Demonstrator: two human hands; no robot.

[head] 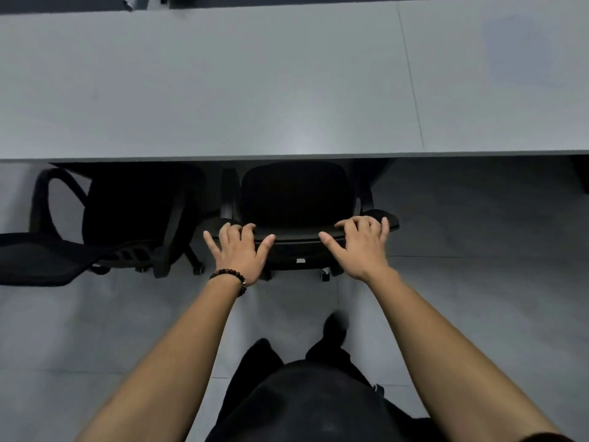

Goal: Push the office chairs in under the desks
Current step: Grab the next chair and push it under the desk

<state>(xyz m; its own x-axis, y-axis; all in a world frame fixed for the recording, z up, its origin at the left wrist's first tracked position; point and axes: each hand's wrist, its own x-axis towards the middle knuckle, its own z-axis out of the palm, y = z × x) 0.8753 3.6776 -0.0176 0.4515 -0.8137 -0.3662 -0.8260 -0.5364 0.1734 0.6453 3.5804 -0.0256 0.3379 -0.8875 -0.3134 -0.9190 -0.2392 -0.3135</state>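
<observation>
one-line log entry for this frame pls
step: push chair in | left hand + right hand: on backrest top | seat: partly under desk | second chair: angled, left

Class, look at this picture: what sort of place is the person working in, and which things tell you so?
Most likely an office or shared workroom. A long grey desk made of joined tops runs across the view, two black wheeled office chairs stand at it, and the floor is plain grey tile.

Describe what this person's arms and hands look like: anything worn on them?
Both forearms are bare, with no gloves or rings visible. The left hand has a dark beaded bracelet around its wrist. The right hand wears nothing. A dark reddish sleeve edge shows high on the right arm.
</observation>
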